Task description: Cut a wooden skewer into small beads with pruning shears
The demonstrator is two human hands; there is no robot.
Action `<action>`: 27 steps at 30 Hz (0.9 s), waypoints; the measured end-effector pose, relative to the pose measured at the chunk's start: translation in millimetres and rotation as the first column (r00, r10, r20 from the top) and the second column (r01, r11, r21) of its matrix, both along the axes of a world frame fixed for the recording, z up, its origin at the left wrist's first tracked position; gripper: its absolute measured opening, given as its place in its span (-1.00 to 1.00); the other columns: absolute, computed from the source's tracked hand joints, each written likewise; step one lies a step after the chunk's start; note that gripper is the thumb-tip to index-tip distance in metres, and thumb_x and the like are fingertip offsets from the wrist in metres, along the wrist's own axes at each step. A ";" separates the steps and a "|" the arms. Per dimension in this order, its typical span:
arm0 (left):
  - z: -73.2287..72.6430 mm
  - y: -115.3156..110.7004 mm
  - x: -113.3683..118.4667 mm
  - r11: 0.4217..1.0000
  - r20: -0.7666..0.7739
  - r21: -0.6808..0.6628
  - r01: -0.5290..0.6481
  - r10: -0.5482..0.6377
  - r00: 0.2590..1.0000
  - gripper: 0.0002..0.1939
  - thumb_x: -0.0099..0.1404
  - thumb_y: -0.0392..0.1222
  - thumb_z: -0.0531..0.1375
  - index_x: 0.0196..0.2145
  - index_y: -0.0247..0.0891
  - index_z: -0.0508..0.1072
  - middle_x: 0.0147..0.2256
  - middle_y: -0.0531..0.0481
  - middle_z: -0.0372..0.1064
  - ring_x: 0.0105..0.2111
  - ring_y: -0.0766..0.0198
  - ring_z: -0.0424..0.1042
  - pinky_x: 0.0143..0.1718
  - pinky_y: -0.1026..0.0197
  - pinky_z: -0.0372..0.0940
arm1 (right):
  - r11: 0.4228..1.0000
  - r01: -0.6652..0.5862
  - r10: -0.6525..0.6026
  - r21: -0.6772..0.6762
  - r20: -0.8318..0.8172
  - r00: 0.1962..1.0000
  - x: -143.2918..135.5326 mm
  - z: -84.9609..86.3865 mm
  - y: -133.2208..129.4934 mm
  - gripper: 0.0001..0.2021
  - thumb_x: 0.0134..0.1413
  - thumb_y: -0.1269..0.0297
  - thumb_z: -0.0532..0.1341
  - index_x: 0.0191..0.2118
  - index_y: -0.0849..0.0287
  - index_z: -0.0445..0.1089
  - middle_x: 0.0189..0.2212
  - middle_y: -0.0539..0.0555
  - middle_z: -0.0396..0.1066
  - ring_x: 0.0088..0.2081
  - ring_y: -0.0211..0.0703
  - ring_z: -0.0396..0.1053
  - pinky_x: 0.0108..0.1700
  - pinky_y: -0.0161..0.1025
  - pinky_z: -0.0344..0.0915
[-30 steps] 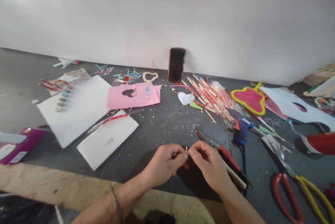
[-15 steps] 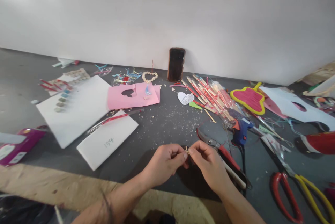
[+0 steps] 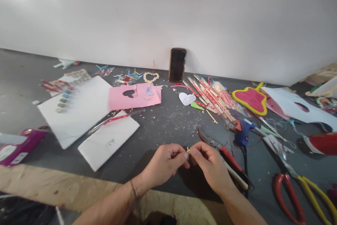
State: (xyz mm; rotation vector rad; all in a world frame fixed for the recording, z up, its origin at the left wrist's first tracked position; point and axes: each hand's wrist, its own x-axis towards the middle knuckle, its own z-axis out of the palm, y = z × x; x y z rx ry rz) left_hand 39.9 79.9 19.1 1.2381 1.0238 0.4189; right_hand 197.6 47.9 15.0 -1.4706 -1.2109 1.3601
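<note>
Close together over the front of the dark table (image 3: pixel 158 126), my two hands pinch tiny pale wooden pieces (image 3: pixel 188 150) between their fingertips. My left hand (image 3: pixel 167 161) is closed on their left side, and my right hand (image 3: pixel 207 163) is closed on their right side. How the small pieces join is too small to tell. Pruners with red handles (image 3: pixel 229 158) lie just right of my right hand. Pale crumbs are scattered beyond my fingers, near a white paper heart (image 3: pixel 186 98).
A phone (image 3: pixel 177 65) leans on the wall. Chopsticks (image 3: pixel 207 95), a blue glue gun (image 3: pixel 242 133) and scissors (image 3: pixel 288 197) lie on the right. Pink card (image 3: pixel 121 100), a bead heart (image 3: pixel 151 77) and a white block (image 3: pixel 107 140) are on the left.
Both hands keep their pinch at nearly the same spot, with slight finger movement. The dark band on my left wrist shows more clearly now.
</note>
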 end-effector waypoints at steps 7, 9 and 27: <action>0.7 0.0 -0.4 1.000 0.015 0.008 -0.003 0.003 1.000 -0.72 0.22 -0.07 0.05 -0.46 -0.32 0.40 -0.49 0.02 0.43 -0.69 0.49 0.11 -0.65 0.37 0.02 | 0.999 0.037 -0.037 -0.006 -0.004 0.999 -1.3 -2.1 0.1 -0.74 0.07 0.12 0.13 -0.51 0.18 0.29 -0.62 -0.07 0.22 -0.52 -0.30 0.17 -0.44 -0.34 0.12; 0.7 0.1 -0.4 1.000 0.020 0.007 -0.007 0.007 1.000 -0.72 0.22 -0.07 0.05 -0.47 -0.32 0.40 -0.49 0.01 0.43 -0.70 0.49 0.11 -0.66 0.38 0.01 | 0.999 0.042 -0.042 -0.012 -0.019 0.999 -1.1 -2.7 -0.2 -0.74 0.07 0.13 0.14 -0.51 0.19 0.30 -0.63 -0.08 0.22 -0.52 -0.30 0.17 -0.44 -0.34 0.13; 2.2 1.2 1.0 1.000 0.018 -0.001 -0.016 0.016 1.000 -0.70 0.20 -0.04 0.06 -0.45 -0.33 0.41 -0.49 0.01 0.43 -0.69 0.49 0.11 -0.65 0.38 0.02 | 0.999 0.045 -0.045 -0.009 -0.007 0.999 -2.2 -6.4 -0.5 -0.72 0.09 0.09 0.12 -0.50 0.18 0.27 -0.61 -0.06 0.21 -0.51 -0.29 0.17 -0.43 -0.33 0.14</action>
